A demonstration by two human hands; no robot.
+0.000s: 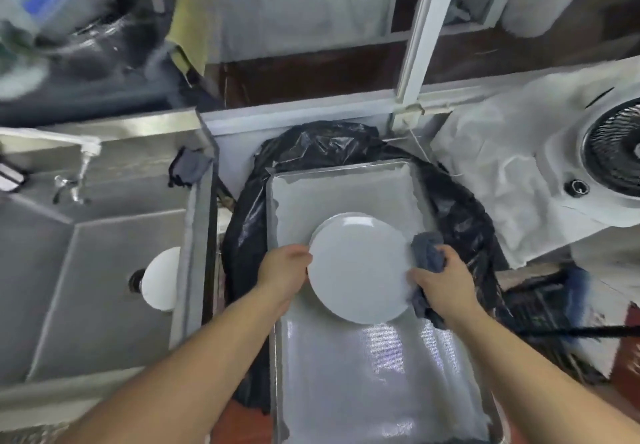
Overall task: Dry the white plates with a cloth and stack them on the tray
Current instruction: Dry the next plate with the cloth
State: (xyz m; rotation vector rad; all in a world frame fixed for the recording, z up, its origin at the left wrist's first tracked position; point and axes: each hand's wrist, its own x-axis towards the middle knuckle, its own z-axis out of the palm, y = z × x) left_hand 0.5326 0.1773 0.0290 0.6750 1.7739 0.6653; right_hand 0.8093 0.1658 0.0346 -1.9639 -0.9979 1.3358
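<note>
I hold a white plate [358,270] over the metal tray [339,194]. My left hand [284,269] grips its left rim. On the right rim, my right hand [441,279] grips the plate together with a dark blue cloth [428,249] that wraps the edge. The rim of a second white plate [346,218] shows just behind and under the held one, on the tray. Another white plate [161,279] lies in the steel sink [86,270] at the left, partly hidden by the sink wall.
The tray rests on a bin lined with a black plastic bag [460,222]. A tap [83,163] stands over the sink, and a dark cloth [190,166] hangs on its rim. A white fan [613,153] sits at the right.
</note>
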